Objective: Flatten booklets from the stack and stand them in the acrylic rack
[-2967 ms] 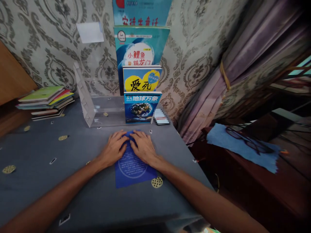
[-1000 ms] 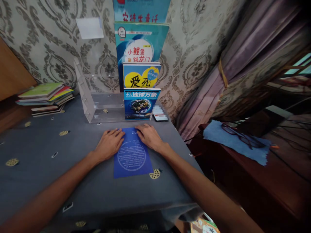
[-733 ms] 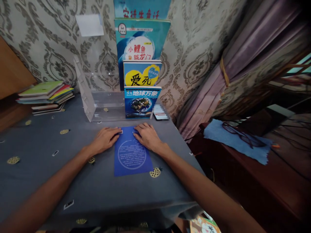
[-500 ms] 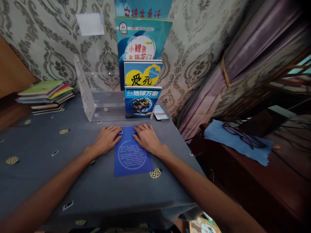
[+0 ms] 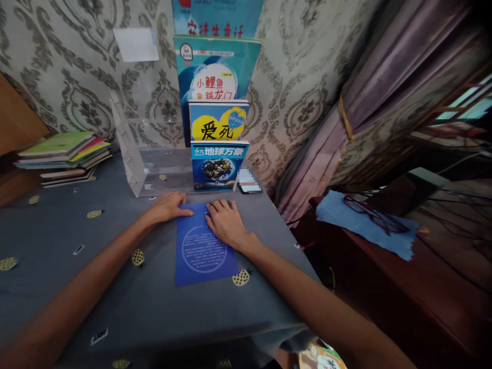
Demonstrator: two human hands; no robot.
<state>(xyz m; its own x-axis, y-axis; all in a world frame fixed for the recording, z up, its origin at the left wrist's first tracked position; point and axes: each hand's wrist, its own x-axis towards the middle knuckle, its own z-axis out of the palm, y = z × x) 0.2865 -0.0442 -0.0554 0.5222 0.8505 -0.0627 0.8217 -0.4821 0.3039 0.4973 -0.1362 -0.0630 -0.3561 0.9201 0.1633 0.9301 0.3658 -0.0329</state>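
Observation:
A flat blue printed sheet or thin booklet (image 5: 205, 251), with a white circle of small text, lies on the dark grey tablecloth. Beside its far left corner is my left hand (image 5: 169, 206), thumb stretched over the top edge and fingers apart from it, past the corner. My right hand (image 5: 225, 220) rests palm down on the sheet's upper right part, fingers laid forward and slightly bent. Beyond both hands stands a clear acrylic tiered rack (image 5: 128, 154). Its right side carries upright books, the lowest a blue one with a globe on the cover (image 5: 215, 169).
A phone (image 5: 249, 180) lies at the rack's right. At the left is a stack of books (image 5: 65, 151). The tablecloth (image 5: 154, 318) hangs over the front edge. On a dark red surface at right lie a blue cloth (image 5: 326, 210) and glasses (image 5: 372, 215).
My left hand has shifted away from the sheet's top, its fingers now off the left corner and thumb reaching across. My right hand stays on the sheet. The view has tilted slightly.

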